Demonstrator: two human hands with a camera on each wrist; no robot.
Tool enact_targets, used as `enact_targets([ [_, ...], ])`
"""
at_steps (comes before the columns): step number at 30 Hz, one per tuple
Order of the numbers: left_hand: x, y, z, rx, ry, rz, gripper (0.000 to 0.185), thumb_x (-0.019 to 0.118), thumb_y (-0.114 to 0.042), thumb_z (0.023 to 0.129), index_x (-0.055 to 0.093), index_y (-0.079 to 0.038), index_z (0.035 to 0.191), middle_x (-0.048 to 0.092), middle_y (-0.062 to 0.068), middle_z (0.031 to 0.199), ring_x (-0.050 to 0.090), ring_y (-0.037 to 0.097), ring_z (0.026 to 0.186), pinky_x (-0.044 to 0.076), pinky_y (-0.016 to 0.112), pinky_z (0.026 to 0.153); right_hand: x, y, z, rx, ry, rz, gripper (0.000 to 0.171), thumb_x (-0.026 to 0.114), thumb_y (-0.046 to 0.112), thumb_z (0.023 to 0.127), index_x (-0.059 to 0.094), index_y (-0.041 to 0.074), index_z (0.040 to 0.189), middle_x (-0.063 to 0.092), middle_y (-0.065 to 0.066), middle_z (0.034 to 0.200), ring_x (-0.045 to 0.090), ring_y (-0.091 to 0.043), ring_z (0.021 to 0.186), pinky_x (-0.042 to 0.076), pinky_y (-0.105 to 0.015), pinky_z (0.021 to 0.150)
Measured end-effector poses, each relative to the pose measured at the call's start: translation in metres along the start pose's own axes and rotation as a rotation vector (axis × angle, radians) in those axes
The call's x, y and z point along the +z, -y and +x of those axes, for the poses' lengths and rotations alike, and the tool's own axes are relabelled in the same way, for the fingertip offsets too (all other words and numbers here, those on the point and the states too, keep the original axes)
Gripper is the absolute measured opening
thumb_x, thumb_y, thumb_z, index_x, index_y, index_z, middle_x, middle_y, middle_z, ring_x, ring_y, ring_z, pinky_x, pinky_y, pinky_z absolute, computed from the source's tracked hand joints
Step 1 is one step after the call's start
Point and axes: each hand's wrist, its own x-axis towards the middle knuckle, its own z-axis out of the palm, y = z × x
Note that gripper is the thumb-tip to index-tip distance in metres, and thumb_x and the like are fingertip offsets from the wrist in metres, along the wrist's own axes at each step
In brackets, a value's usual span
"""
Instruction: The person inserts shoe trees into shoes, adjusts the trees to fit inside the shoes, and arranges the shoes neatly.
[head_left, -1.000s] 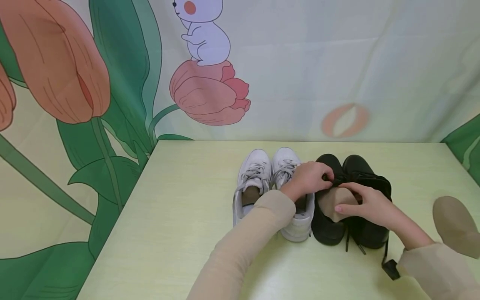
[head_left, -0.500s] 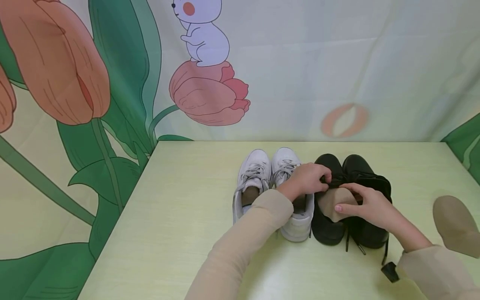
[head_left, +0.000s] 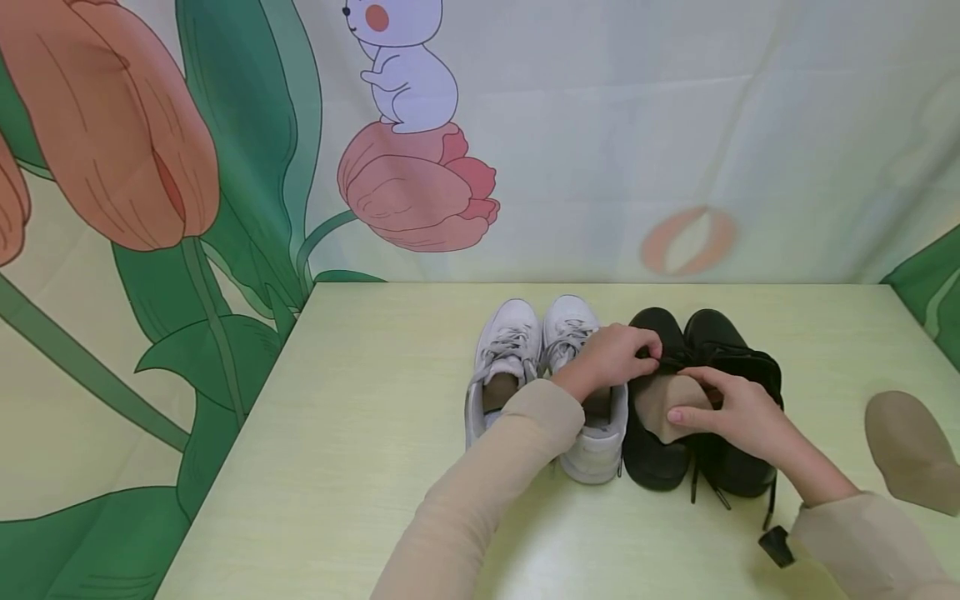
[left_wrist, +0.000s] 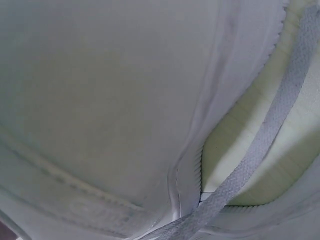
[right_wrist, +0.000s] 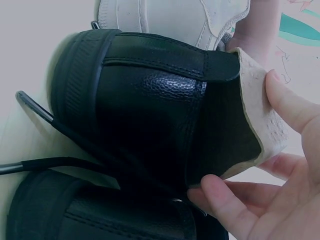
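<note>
A pair of black lace-up shoes (head_left: 738, 350) stands on the pale green table (head_left: 375, 433), toes away from me. A tan insole (head_left: 660, 404) sticks out of the left black shoe (head_left: 648, 454). My right hand (head_left: 693, 400) pinches the insole between thumb and fingers; the right wrist view shows the insole's edge (right_wrist: 260, 115) rising from the black shoe (right_wrist: 145, 105). My left hand (head_left: 647, 354) reaches across the white sneakers (head_left: 513, 350), and its curled fingers grip the front of that black shoe's opening. The left wrist view shows only white sneaker leather (left_wrist: 100, 110) and a lace (left_wrist: 265, 140).
A second tan insole (head_left: 907, 450) lies on the table at the right edge. Black laces (head_left: 705, 492) trail from the black shoes toward me. A flower-printed backdrop (head_left: 420, 183) hangs behind the table's far edge.
</note>
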Motion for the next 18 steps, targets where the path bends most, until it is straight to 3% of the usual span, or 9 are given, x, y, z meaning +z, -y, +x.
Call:
enact_targets([
  [11, 0.0007, -0.0008, 0.0007, -0.033, 0.001, -0.019, 0.01, 0.055, -0.025, 0.087, 0.06, -0.02, 0.093, 0.06, -0.008, 0.088, 0.051, 0.007, 0.071, 0.038, 0.016, 0.062, 0.0004, 0.0012, 0.0025, -0.001, -0.012, -0.003, 0.065, 0.062, 0.05, 0.074, 0.05, 0.006, 0.121, 0.063, -0.01, 0.096, 0.055, -0.017, 0.079, 0.042, -0.028, 0.061],
  [18, 0.0012, -0.0008, 0.0016, -0.043, -0.008, -0.018, 0.009, 0.055, -0.026, 0.087, 0.06, -0.021, 0.092, 0.061, -0.009, 0.086, 0.051, 0.006, 0.071, 0.038, 0.016, 0.063, 0.0012, 0.0031, 0.0047, 0.014, -0.034, -0.029, 0.07, 0.061, 0.051, 0.075, 0.049, 0.001, 0.123, 0.062, -0.017, 0.104, 0.058, -0.023, 0.083, 0.044, -0.031, 0.062],
])
